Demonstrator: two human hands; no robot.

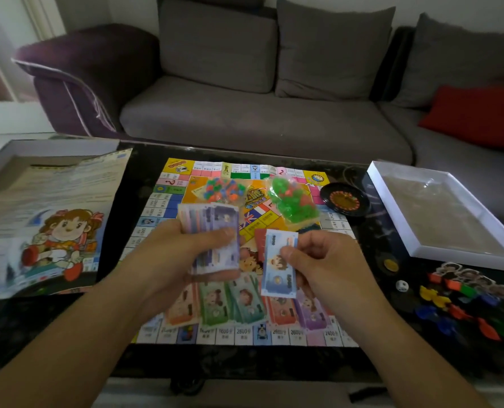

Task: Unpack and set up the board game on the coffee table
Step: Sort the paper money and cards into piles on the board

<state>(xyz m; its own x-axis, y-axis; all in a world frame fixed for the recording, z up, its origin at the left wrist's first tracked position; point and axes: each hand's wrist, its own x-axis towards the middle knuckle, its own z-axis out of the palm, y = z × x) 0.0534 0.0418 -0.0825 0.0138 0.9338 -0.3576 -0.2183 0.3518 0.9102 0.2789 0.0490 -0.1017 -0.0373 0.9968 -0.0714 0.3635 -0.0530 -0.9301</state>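
— What sits on the dark table (374, 360)?
— The game board (168, 201) in the middle, a box lid (47, 219) left, white tray (439, 210), roulette wheel (345, 199), die (402, 285) and coloured pawns (462, 301) right

Single head-worn wide-angle view, facing forward and down. Close over coffee table (68, 325) at frame centre and bottom; sofa (244, 113) across top; forearms enter from lower corners.

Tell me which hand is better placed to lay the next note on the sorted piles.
Probably right: the right hand pinches a single blue note directly above the sorted piles, while the left hand grips the unsorted stack.
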